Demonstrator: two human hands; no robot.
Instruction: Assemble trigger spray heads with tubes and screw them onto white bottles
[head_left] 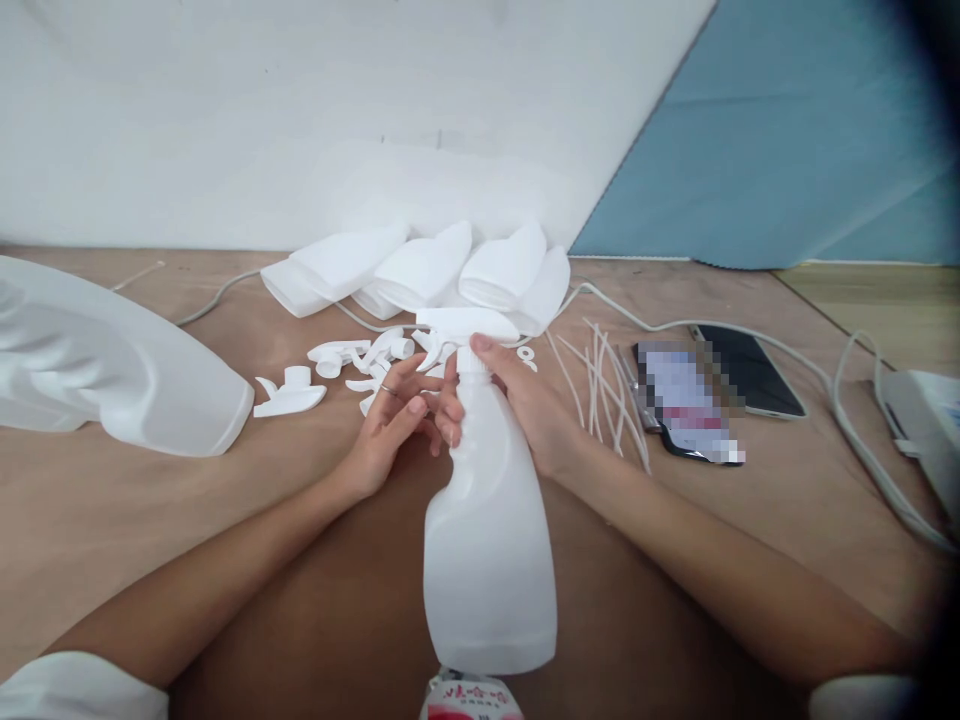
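Observation:
A white spray bottle (pixel 491 540) with a white trigger head (pixel 469 324) on its neck is tilted, base toward me. My right hand (pixel 529 400) wraps around the bottle's neck and collar, thumb on the collar just under the head. To the left of the neck is my left hand (pixel 397 425), fingers bent and apart, a ring on one finger. Its fingertips come near the neck and trigger; whether they touch is hard to see. Loose white trigger heads (pixel 360 355) lie behind the left hand, and one more head (pixel 291 394) lies farther left.
Several white bottles (pixel 427 265) lie at the back by the wall, with larger-looking white bottles (pixel 172 370) at left. Thin white tubes (pixel 604 390), a phone (pixel 686 400), a dark tablet-like device (pixel 750 370) and a grey cable (pixel 840 410) are at right. A printed package (pixel 472 698) is at the bottom edge.

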